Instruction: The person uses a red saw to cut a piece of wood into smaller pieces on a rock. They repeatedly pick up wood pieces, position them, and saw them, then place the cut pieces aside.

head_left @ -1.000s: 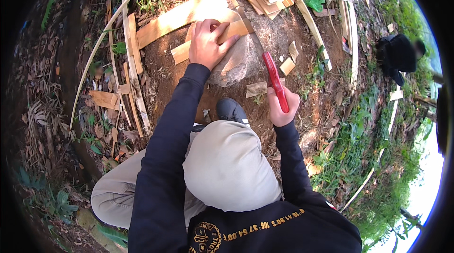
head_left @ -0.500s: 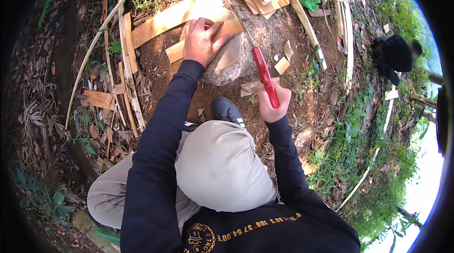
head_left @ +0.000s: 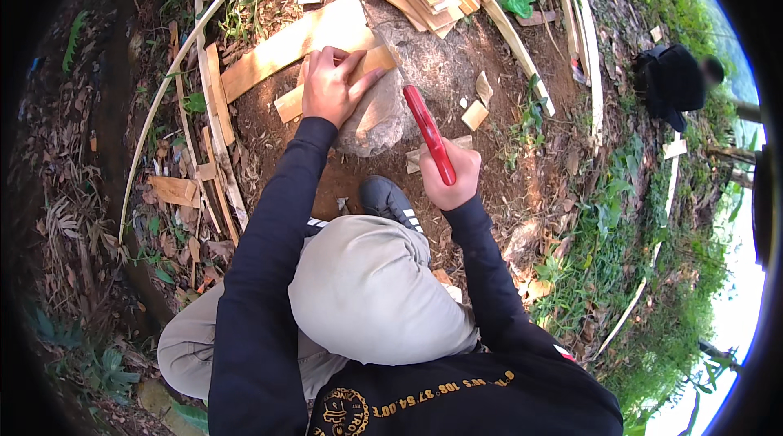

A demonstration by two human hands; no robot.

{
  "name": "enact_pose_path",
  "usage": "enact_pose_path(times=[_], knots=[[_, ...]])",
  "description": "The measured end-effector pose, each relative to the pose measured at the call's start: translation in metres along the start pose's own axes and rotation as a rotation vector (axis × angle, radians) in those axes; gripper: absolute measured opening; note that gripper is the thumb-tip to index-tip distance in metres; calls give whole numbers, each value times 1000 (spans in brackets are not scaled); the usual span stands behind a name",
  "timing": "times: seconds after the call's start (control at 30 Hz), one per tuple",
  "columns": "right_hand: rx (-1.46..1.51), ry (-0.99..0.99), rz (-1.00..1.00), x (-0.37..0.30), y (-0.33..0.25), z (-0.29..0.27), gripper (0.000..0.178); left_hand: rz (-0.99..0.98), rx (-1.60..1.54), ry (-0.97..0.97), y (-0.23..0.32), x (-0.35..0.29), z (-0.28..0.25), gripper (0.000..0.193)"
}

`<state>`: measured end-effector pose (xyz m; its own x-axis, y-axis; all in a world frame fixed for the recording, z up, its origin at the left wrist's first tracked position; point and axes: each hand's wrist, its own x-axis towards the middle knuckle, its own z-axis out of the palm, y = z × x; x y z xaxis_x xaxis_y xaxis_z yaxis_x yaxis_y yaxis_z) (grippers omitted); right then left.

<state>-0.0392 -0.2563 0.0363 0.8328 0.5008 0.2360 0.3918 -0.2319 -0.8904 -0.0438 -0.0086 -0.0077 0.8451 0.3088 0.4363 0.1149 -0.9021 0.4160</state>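
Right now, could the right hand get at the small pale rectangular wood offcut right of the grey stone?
Probably not freely: the right hand grips a red-handled cutting tool, though nothing visible blocks its way to the offcut.

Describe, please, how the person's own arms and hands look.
The left sleeve and right sleeve are long and dark, cuffed at the wrists; a small red-and-white mark shows high on the right one. The left hand and right hand are gloveless.
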Motion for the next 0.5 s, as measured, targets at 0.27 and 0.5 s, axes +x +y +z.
enact_pose_path(times=[0.27, 0.5], knots=[[-73, -1, 29, -1, 8, -3, 10, 15, 35, 52, -2, 10, 1, 43], [-61, 85, 178, -41, 2, -28, 4, -22, 5, 80, 1, 1, 2, 43]])
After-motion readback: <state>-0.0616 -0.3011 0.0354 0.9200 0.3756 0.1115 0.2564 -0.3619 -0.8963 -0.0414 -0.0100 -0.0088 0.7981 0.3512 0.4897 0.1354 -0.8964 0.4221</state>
